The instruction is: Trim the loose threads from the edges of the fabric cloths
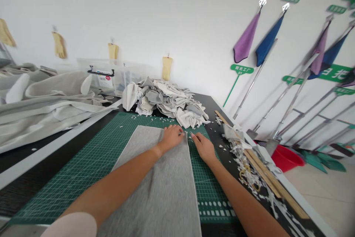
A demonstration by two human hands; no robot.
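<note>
Nearest the camera, both bare forearms reach forward over a long grey cloth (pixel 163 178) that lies flat on a green gridded cutting mat (pixel 91 159), which rests on the dark bench (pixel 33 178).

The left hand (pixel 172 137) sits knuckles-up on the cloth's far right corner, its fingers curled down onto the fabric. Whether they pinch the edge or only press on it cannot be told. The right hand (pixel 203 146) lies open, palm down, just beside the left. Its fingertips reach the cloth's right edge and its palm is on the bare mat.

So the cloth is under the left hand and runs back toward the person, touching the right hand only at the fingertips. The step in hand looks like settling this far corner against the grid. Any further move calls for keeping the corner pinned flat so the edge stays on its line.

To the outside of the right hand are white scraps (pixel 246 166) and a wooden strip (pixel 266 178) along the bench edge. A red basin (pixel 287 157) stands on the floor past them.

Just beyond both hands is a heap of cut grey and white pieces (pixel 169 104). Well off to the left of the left hand lies a large folded fabric (pixel 41 107), with a clear box (pixel 111 76) behind it.
</note>
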